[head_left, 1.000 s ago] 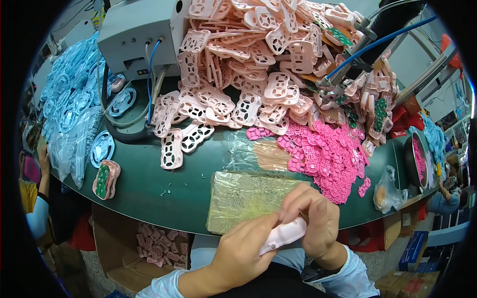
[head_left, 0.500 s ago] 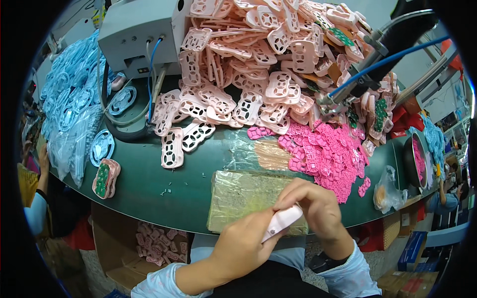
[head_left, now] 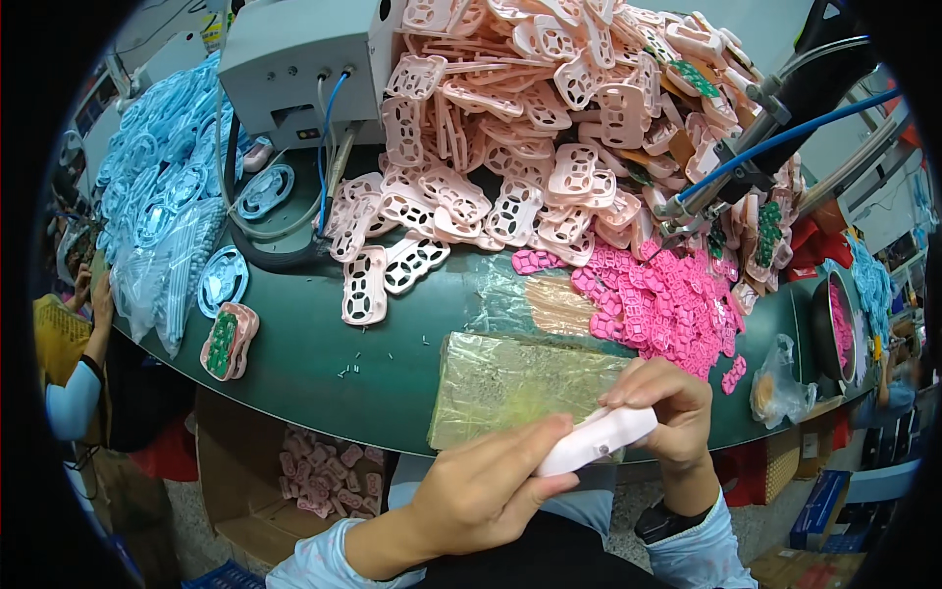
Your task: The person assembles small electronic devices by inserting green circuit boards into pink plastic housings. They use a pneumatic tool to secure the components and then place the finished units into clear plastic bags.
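Note:
Between my two hands is a pale pink plastic casing, turned with a narrow side showing and a small dark round spot on that side. My left hand is closed on its left end, thumb below and fingers above. My right hand grips the right end with bent fingers along the top. Under the hands and just beyond them lies a flat block wrapped in yellowish clear film. What sits inside the casing, if anything, is hidden.
Pale pink shells pile high at the back, and bright pink button pads heap at right. A machine arm overhangs them. Blue rings, a grey machine box and a casing with green circuit board stand left. Small screws lie loose.
Both hands and the casing have moved right, and the casing is tilted flatter, with more of its side showing. My left fingers have straightened somewhat. The whole view has shifted slightly.

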Action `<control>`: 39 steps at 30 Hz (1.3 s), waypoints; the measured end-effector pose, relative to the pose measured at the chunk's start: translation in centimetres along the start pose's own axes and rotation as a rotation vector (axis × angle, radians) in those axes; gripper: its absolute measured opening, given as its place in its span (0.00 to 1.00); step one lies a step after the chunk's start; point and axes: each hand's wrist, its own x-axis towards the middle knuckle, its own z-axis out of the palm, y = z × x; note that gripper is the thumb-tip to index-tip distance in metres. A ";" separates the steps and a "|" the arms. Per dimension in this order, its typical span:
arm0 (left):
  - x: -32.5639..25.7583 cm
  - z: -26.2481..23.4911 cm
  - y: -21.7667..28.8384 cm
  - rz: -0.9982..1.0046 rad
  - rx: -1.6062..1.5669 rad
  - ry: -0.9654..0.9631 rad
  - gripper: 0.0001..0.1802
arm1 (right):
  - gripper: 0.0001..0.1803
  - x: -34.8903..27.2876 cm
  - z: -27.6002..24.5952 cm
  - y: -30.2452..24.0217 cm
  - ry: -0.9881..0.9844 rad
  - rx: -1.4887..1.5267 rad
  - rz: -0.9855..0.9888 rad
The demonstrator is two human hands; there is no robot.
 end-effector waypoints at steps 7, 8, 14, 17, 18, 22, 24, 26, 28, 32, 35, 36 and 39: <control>0.8 -1.1 -0.4 -0.875 -0.797 0.010 0.19 | 0.30 1.5 2.1 -2.1 0.016 -0.332 0.128; 1.5 -1.4 -0.9 -1.018 -1.041 0.005 0.19 | 0.30 1.9 1.8 -2.7 -0.094 -0.469 0.036; 2.1 -3.5 -2.3 -1.109 -0.966 -0.254 0.22 | 0.25 1.7 1.2 -2.1 -0.280 -0.794 -0.154; 0.7 -3.1 -3.0 -0.284 -0.084 -0.117 0.23 | 0.23 1.1 1.0 -0.2 -0.273 -0.761 -0.095; 0.4 -3.1 -3.4 0.063 0.222 -0.103 0.24 | 0.23 0.9 0.9 0.5 -0.272 -0.768 -0.076; -1.1 -0.8 -3.9 0.034 0.338 -0.130 0.24 | 0.21 -0.6 1.2 2.4 -0.242 -0.815 -0.033; -1.4 -0.3 -4.6 0.039 0.356 -0.096 0.24 | 0.20 -0.4 1.3 2.3 -0.243 -0.948 -0.093; -1.1 -0.6 -4.4 -0.009 0.363 -0.114 0.23 | 0.19 -0.1 1.4 2.2 -0.284 -0.931 -0.037; -1.0 -0.6 -4.5 0.027 0.357 -0.082 0.21 | 0.19 0.3 1.2 2.1 -0.300 -0.901 -0.054; -0.5 -1.6 -4.2 -0.146 0.183 -0.155 0.23 | 0.18 1.3 1.2 0.7 -0.343 -0.810 0.127; 0.4 -1.8 -4.4 -0.126 0.223 -0.168 0.26 | 0.17 1.8 1.8 -0.7 -0.231 -0.608 0.581; 0.7 -1.9 -4.5 -0.069 0.289 -0.149 0.27 | 0.16 2.0 1.8 -0.5 -0.229 -0.636 0.557; 0.2 -0.8 -5.3 0.019 0.380 -0.238 0.31 | 0.13 2.8 1.3 0.3 -0.221 -0.874 0.281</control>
